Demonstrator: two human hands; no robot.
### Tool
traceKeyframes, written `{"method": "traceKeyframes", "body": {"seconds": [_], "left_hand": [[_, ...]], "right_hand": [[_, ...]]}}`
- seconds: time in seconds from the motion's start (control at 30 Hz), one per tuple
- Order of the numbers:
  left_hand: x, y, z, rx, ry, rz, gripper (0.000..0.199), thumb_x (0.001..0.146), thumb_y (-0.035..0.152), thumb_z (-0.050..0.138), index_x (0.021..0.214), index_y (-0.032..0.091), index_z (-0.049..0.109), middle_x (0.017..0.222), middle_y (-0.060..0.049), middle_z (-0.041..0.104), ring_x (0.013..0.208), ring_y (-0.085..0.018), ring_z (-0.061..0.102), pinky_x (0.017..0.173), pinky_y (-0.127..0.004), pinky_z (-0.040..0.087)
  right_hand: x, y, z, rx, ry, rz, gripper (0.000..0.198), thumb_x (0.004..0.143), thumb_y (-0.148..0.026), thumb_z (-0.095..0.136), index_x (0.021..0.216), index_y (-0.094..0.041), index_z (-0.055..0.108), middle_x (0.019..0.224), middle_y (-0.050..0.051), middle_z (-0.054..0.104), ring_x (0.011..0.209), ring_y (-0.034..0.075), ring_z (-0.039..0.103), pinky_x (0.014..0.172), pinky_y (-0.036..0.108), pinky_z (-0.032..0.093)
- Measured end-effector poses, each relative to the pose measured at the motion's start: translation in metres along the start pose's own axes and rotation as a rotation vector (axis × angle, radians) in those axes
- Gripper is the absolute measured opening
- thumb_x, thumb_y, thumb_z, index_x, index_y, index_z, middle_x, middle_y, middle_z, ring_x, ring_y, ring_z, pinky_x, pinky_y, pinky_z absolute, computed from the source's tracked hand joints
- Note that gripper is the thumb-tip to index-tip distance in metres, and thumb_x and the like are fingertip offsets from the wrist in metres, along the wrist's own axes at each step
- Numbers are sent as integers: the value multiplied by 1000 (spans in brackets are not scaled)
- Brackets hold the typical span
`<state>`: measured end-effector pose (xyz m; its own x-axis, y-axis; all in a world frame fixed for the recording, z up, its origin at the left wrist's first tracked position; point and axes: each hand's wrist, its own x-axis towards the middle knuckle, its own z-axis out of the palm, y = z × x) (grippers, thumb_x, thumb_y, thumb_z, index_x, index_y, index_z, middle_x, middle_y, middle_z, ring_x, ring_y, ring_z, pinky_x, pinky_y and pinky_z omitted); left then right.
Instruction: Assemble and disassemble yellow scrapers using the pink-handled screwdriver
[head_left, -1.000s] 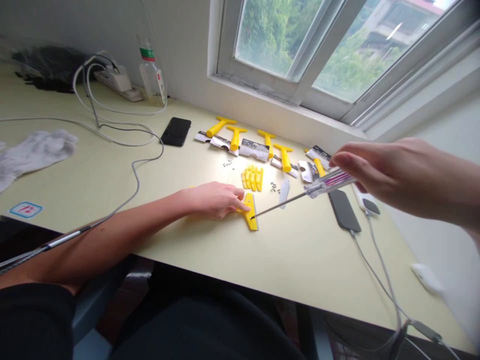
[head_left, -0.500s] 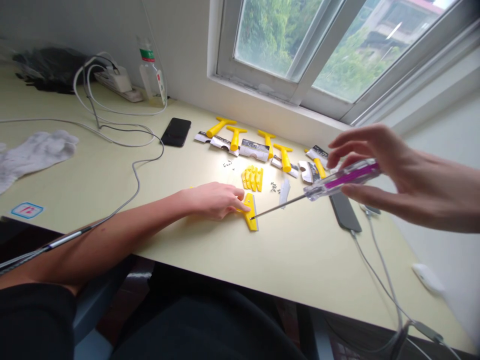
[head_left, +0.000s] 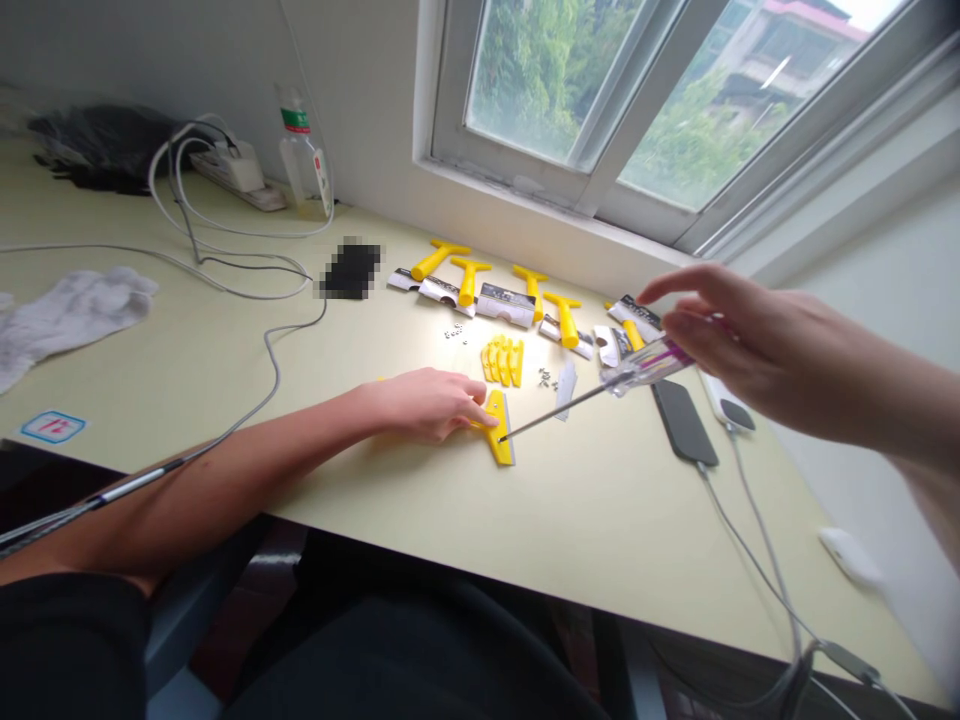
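Left forearm across the pale yellow tabletop (head_left: 600, 540); left hand (head_left: 439, 403) lies over the handle side of a yellow plastic scraper with a thin grey blade edge (head_left: 496, 432), fingers curled, forefinger reaching onto its head. Scraper lies flat on the tabletop, near the person's edge. Right hand (head_left: 772, 355) grasps the rear of a clear-and-purple plastic-handled screwdriver (head_left: 637, 373), one finger stretched out above the handle; fingers' far side hidden. Screwdriver slants down leftward, steel tip at the lower hole of the scraper head; whether a screw sits there, too small to tell. Just beyond the scraper: a row of small yellow plastic plates (head_left: 502, 361); right of these, small dark metal screws (head_left: 547, 378), beside flat pale-grey metal blades (head_left: 566, 390). Small silvery metal bits (head_left: 454, 332) lie left of the plates. Farther back, yellow plastic T-shaped handles (head_left: 568, 320) rest among black-and-white card sleeves (head_left: 505, 305). Black rectangular phone (head_left: 685, 422), cable attached, below the screwdriver handle.
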<state>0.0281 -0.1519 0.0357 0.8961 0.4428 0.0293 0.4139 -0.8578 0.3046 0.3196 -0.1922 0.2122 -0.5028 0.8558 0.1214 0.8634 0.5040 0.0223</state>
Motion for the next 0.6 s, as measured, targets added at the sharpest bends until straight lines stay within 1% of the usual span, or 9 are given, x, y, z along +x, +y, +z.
{"method": "traceKeyframes", "body": {"seconds": [0.1, 0.13, 0.17, 0.2, 0.3, 0.37, 0.47, 0.5, 0.6], "left_hand": [[-1, 0, 0, -2, 2, 1, 40, 93, 18, 55, 127, 37, 65, 105, -2, 64, 88, -14, 60, 62, -24, 36], [-1, -1, 0, -5, 6, 3, 40, 93, 18, 55, 126, 37, 65, 105, -2, 64, 88, -14, 60, 62, -24, 36], [-1, -1, 0, -9, 11, 4, 39, 92, 18, 56, 126, 37, 65, 105, -2, 64, 88, -14, 60, 62, -24, 36], [-1, -1, 1, -13, 16, 6, 39, 92, 18, 56, 126, 37, 65, 104, -2, 64, 88, -14, 60, 62, -24, 37], [-1, -1, 1, -16, 20, 8, 38, 93, 19, 56, 125, 36, 66, 104, -2, 64, 88, -14, 61, 63, -24, 37], [-1, -1, 1, -13, 18, 6, 38, 93, 19, 56, 125, 36, 66, 105, -2, 65, 88, -14, 61, 63, -24, 37], [0, -1, 1, -14, 14, 7, 39, 92, 18, 55, 126, 36, 65, 106, -3, 65, 91, -15, 61, 63, -24, 37], [0, -1, 1, -16, 11, 9, 39, 92, 17, 55, 126, 36, 65, 106, -3, 65, 92, -15, 61, 64, -24, 37], [-1, -3, 2, -25, 16, 13, 40, 92, 17, 55, 126, 35, 65, 106, -3, 65, 93, -15, 61, 65, -23, 39]], "right_hand": [[-1, -4, -2, 288, -59, -127, 40, 89, -50, 56, 121, -28, 48, 106, 6, 67, 90, 22, 68, 68, 30, 57], [-1, -6, -4, 353, -81, -129, 39, 89, -51, 56, 119, -29, 49, 111, 6, 66, 95, 22, 68, 71, 30, 58], [-2, -7, -5, 366, -92, -97, 36, 90, -54, 54, 116, -29, 51, 108, 5, 67, 93, 22, 69, 69, 29, 58], [-2, -7, -5, 318, -95, -37, 35, 92, -57, 48, 111, -28, 53, 100, 5, 69, 83, 21, 70, 63, 29, 57], [-1, -1, -6, 24, -99, 123, 44, 93, -65, 35, 100, -27, 55, 65, 1, 64, 53, 19, 61, 43, 28, 45], [-1, 4, -8, -17, -112, 94, 42, 90, -66, 42, 103, -28, 55, 69, 1, 66, 54, 18, 60, 42, 27, 44], [-1, 7, -10, 124, -118, -57, 42, 86, -62, 55, 115, -30, 54, 100, 3, 71, 79, 19, 68, 59, 27, 55], [0, 5, -10, 117, -126, -78, 43, 86, -61, 56, 116, -31, 55, 102, 3, 71, 81, 20, 68, 62, 28, 55], [2, -2, -9, -60, -133, -24, 39, 92, -60, 44, 101, -27, 62, 75, 2, 69, 60, 18, 63, 52, 29, 47]]}}
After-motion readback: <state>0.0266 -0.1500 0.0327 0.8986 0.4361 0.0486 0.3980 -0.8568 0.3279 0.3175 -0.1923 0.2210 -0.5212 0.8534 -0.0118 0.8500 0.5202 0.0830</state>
